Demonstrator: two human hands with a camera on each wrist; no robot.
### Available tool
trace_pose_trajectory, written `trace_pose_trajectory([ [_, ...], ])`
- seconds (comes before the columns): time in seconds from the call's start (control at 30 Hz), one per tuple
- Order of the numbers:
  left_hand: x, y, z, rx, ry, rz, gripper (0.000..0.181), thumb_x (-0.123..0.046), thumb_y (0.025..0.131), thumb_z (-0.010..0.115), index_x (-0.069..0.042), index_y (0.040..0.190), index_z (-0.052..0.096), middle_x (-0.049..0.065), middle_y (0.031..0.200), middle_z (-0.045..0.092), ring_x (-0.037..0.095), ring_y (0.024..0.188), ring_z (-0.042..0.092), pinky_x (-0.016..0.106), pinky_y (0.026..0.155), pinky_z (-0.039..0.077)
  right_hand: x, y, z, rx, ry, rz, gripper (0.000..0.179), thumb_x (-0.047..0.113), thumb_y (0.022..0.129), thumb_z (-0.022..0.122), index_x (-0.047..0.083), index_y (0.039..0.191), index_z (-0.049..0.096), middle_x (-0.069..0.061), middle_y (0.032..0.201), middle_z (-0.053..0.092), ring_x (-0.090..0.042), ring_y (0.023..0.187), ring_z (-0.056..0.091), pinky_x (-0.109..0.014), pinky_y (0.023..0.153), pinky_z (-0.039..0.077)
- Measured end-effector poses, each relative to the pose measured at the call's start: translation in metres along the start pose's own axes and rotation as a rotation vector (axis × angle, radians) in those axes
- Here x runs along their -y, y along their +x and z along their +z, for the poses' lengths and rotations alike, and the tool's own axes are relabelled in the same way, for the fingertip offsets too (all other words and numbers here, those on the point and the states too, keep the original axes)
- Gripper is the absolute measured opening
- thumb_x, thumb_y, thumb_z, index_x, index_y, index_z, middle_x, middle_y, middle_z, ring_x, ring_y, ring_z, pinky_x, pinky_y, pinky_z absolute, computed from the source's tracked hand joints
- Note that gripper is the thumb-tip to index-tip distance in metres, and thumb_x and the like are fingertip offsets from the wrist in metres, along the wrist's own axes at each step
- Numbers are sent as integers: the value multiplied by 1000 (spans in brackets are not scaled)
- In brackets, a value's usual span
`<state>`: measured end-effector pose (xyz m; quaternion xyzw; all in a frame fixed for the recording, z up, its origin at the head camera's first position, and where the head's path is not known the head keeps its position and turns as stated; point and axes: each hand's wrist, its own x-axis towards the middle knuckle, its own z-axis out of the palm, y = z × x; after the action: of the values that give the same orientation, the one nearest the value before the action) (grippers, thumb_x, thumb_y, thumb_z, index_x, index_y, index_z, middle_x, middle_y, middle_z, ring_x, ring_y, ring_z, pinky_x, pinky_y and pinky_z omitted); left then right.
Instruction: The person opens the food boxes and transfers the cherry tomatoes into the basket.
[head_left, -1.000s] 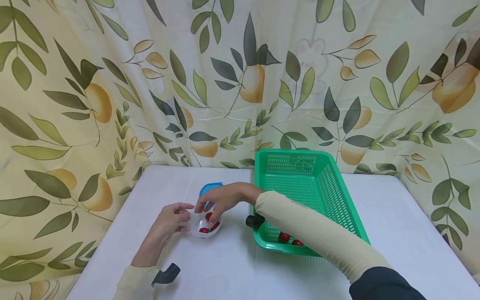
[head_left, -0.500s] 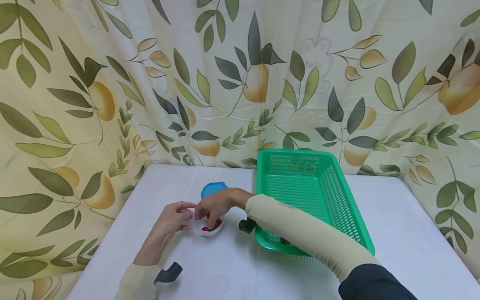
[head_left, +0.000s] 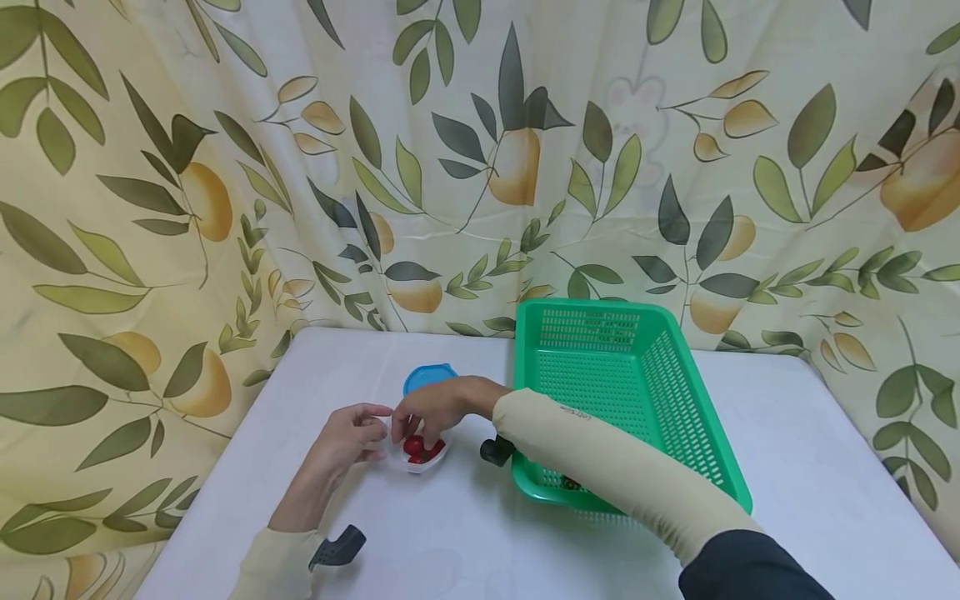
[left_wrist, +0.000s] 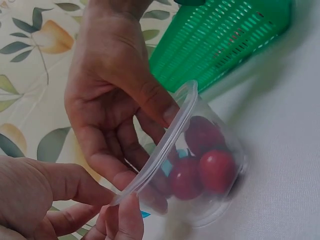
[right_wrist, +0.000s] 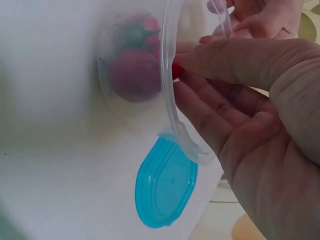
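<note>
In the head view my left hand [head_left: 347,437] pinches the rim of a small clear plastic container [head_left: 417,467] between thumb and fingers. Inside, several red cherry tomatoes lie at the bottom; one tomato [left_wrist: 218,171] shows through the wall in the left wrist view, and another tomato [right_wrist: 135,75], below a green calyx, in the right wrist view. My right hand [head_left: 435,408] reaches over the opening from the right. Its thumb and fingers dip inside, spread apart, with a bit of red visible between them; the wall blurs the fingertips.
Just behind the container lies a blue lid [head_left: 429,377] on the white table [head_left: 450,542]. A green perforated basket [head_left: 630,312] stands to the right under my right forearm, with red fruit partly visible at its near end. A patterned curtain [head_left: 480,167] hangs behind.
My right hand has lowered into the container, and its fingers have parted around a tomato that now shows more. The left hand keeps its hold on the rim.
</note>
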<state>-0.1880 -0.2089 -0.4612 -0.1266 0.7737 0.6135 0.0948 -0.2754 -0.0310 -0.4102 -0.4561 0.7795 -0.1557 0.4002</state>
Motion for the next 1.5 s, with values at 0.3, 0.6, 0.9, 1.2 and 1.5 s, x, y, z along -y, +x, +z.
trace_pose_trajectory([
  [0.3, -1, -1, 2, -6, 10, -8, 33, 2, 93, 60, 0, 126, 65, 9, 94, 58, 20, 81, 57, 29, 66, 60, -1, 3, 5, 4, -92, 35, 41, 0, 89, 74, 15, 126, 67, 2, 124, 66, -13, 116, 58, -25, 95, 53],
  [0.6, -3, -1, 3, -10, 17, -7, 33, 2, 94, 59, -1, 126, 65, 10, 95, 58, 20, 81, 56, 28, 66, 60, -2, 7, 9, 6, -149, 4, 37, 6, 89, 77, 17, 123, 69, 7, 117, 65, -9, 108, 56, -22, 93, 52],
  [0.9, -3, 1, 3, -5, 19, 3, 33, 2, 94, 60, 0, 126, 65, 10, 94, 58, 20, 81, 58, 29, 66, 61, -2, 7, 7, -2, -94, -10, 32, 9, 89, 77, 21, 118, 70, 10, 111, 65, -8, 106, 58, -21, 89, 53],
  [1.2, -3, -1, 2, -6, 18, -5, 34, 2, 93, 60, 2, 127, 64, 8, 94, 58, 19, 79, 57, 29, 65, 60, -2, 4, 4, 9, -69, -26, 23, 13, 91, 76, 21, 112, 70, 9, 105, 65, -10, 101, 58, -21, 83, 54],
  [1.5, -4, -2, 3, -8, 12, -4, 34, 3, 92, 60, 2, 126, 64, 9, 95, 58, 19, 80, 57, 30, 65, 61, 3, -13, -2, -14, 15, -61, 28, 10, 89, 78, 20, 113, 69, 10, 108, 66, -7, 102, 61, -21, 82, 56],
])
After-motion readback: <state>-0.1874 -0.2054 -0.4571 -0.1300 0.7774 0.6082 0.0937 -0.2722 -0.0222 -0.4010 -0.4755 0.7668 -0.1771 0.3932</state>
